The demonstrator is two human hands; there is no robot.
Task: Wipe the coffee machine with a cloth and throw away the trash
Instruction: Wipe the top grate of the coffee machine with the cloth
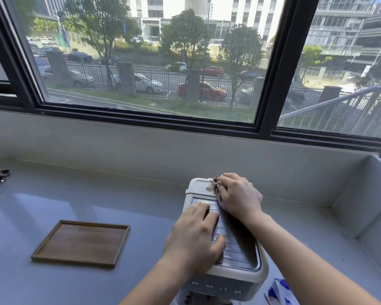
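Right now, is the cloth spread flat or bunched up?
Bunched up: the cloth is a crumpled wad gripped under the right hand on the coffee machine, folds poking out.

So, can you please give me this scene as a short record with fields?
left hand: rests flat on the coffee machine top
right hand: grips the cloth on the machine's rear top
tray: wooden, on the counter, left of the machine
packet: blue and white, right of the machine base
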